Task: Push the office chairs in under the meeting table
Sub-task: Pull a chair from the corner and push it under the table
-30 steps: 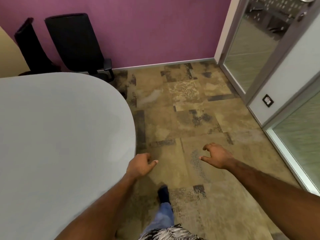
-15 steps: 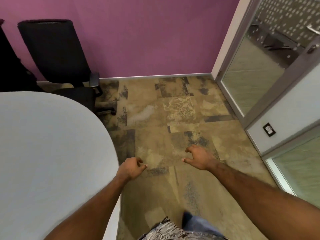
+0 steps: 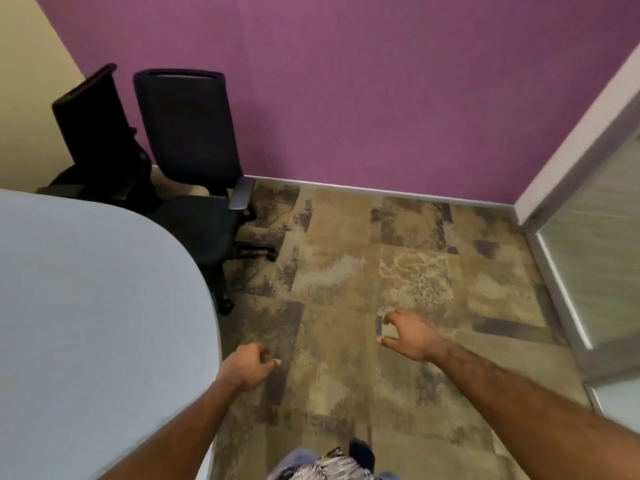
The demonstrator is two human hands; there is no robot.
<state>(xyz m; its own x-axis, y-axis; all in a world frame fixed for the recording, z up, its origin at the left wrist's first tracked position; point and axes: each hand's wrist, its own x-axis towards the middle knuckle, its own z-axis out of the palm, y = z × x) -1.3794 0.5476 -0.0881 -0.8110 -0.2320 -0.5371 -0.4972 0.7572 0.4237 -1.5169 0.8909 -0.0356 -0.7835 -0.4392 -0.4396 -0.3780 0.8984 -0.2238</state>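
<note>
Two black office chairs stand at the far end of the rounded grey meeting table (image 3: 86, 306). The nearer chair (image 3: 190, 143) has its seat partly under the table edge and an armrest showing. The second chair (image 3: 93, 126) stands to its left, by the yellow wall, with its base hidden behind the table. My left hand (image 3: 247, 368) hangs over the carpet beside the table edge, fingers curled in, holding nothing. My right hand (image 3: 408, 336) is further right over the carpet, its fingers loosely bent and apart, with nothing in it. Both hands are well short of the chairs.
A purple wall (image 3: 363, 98) closes the far side. A glass partition with a metal frame (image 3: 568, 306) runs along the right. Patterned brown carpet (image 3: 363, 271) lies between table and partition. My foot (image 3: 362, 452) shows at the bottom.
I have walked forward and the view has swung left, so both chairs are closer and fully in sight. My hands stay held out in front, holding nothing.
</note>
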